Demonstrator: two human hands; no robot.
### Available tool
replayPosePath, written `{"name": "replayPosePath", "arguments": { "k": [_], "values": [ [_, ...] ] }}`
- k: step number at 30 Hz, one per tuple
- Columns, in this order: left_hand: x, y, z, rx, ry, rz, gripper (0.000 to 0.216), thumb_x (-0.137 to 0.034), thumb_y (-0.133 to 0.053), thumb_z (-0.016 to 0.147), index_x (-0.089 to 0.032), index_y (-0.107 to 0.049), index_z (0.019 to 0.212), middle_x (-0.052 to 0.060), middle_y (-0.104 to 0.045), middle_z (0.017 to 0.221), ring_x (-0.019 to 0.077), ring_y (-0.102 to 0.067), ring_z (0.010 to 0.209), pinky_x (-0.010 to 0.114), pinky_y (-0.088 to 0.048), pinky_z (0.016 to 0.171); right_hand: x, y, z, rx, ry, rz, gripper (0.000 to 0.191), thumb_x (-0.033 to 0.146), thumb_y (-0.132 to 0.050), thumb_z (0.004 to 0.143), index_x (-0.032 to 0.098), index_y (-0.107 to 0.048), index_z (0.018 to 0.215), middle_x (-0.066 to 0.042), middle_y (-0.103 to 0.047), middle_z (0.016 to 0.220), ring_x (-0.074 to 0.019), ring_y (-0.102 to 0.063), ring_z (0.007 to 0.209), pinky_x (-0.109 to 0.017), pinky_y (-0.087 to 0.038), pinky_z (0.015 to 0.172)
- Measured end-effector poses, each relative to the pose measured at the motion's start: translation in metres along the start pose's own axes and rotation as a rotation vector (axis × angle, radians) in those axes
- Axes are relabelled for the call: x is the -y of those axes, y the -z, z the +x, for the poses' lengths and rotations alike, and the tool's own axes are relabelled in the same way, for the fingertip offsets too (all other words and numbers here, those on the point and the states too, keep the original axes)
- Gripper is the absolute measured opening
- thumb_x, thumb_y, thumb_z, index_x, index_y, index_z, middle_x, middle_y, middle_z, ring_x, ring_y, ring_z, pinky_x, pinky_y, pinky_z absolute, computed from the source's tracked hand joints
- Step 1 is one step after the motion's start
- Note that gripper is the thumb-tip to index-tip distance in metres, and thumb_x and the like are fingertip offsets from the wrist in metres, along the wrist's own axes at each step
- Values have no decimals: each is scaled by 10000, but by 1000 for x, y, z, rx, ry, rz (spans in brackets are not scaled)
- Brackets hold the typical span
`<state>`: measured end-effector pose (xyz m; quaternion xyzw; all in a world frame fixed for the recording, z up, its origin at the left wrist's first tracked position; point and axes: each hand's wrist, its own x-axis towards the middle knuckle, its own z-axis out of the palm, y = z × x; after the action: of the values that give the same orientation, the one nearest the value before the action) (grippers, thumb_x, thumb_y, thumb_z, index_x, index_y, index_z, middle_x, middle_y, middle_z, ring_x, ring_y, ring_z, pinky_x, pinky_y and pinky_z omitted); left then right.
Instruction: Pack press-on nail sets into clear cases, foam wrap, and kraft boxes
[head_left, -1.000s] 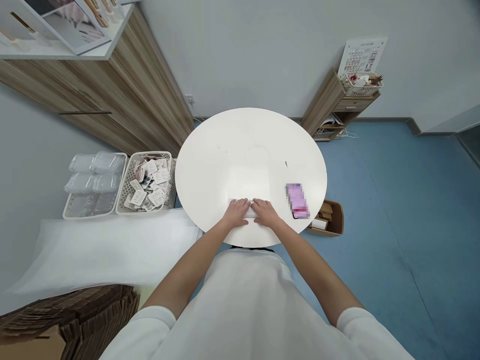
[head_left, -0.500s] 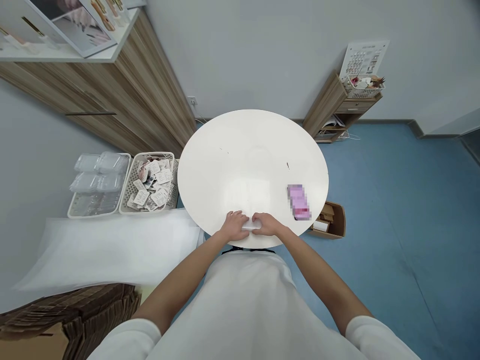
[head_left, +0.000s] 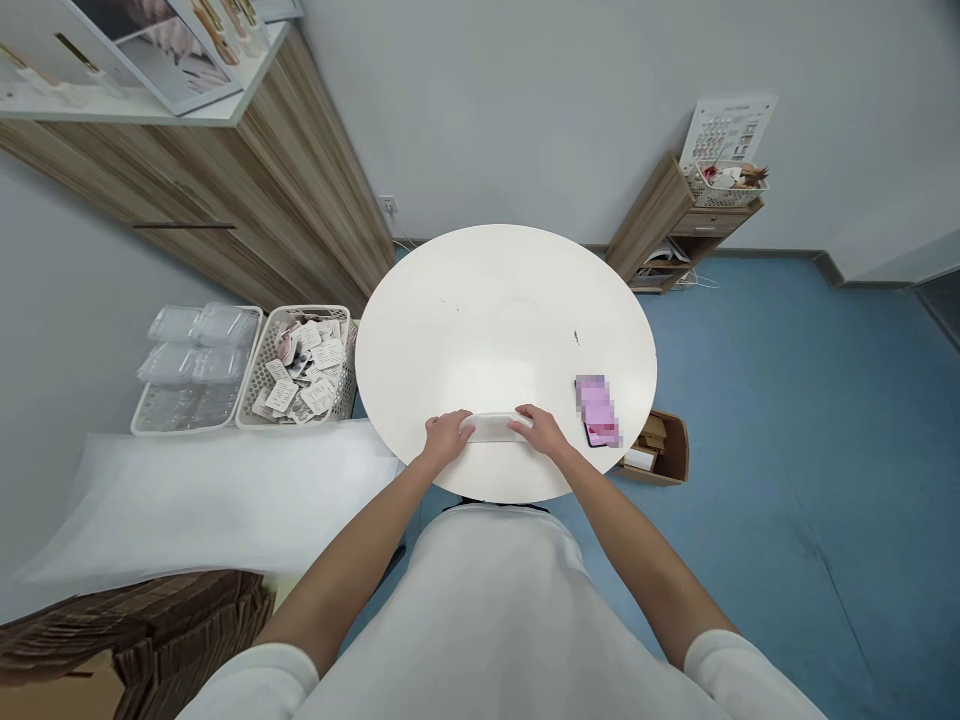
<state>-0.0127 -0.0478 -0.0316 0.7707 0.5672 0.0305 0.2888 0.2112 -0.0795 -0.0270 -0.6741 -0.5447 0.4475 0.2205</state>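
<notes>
A pale oblong packet [head_left: 493, 427] lies lengthwise at the near edge of the round white table [head_left: 502, 300], straight in front of the person. The left hand [head_left: 444, 437] is closed over its left end and the right hand [head_left: 541, 430] over its right end, fingers curled on top and thumbs toward the body. It is small and blurred in this view, so it may be a folded clear sleeve or a thin flat box; I cannot tell which. By its look it should be light and somewhat bendy, likely smooth and a little slippery against the glossy top. The two short ends, where the hands now sit, seem the sound places to grip, as pinching the middle could buckle it. A pink phone [head_left: 598, 410] rests on the table just to the right of the right hand, its face blurred out. Left of the table a white mesh basket [head_left: 300, 365] holds printed cards whose text is too small to read. Beside it is a tray of clear plastic packs [head_left: 193, 365]. A chart [head_left: 726, 128] leaning on the far wall shows rows of small pictures and print, none of it legible. No brand can be made out anywhere.
</notes>
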Motion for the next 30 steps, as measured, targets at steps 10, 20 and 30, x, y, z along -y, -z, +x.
{"name": "replayPosePath", "arguments": {
  "k": [10, 20, 30],
  "values": [
    [-7, -1, 2, -194, 204, 164, 491, -188, -431, 749, -151, -383, 1237, 138, -486, 1212, 265, -445, 1096, 408, -331, 874, -17, -2, 6, -329, -101, 30, 483, 311, -508, 709, 203, -435, 1173, -51, -552, 965, -185, -524, 905, -339, -423, 806],
    [-38, -34, -8, -28, -256, 262, 567, -250, -484, 747, -189, -314, 1284, 118, -313, 1378, 265, -278, 1247, 442, -224, 983, -20, -41, -56, -97, -230, 402, 328, 390, -538, 699, 174, -541, 946, -66, -616, 879, -168, -594, 784, -333, -471, 772],
    [-35, -32, 4, -27, -221, 277, 430, -236, -411, 814, -219, -382, 1243, 92, -411, 1315, 253, -406, 1145, 452, -227, 996, -7, -55, -35, -312, -327, 799, 722, 370, -554, 716, 254, -145, 1300, -94, -437, 1257, -165, -535, 1054, -304, -483, 845]
  ]
}}
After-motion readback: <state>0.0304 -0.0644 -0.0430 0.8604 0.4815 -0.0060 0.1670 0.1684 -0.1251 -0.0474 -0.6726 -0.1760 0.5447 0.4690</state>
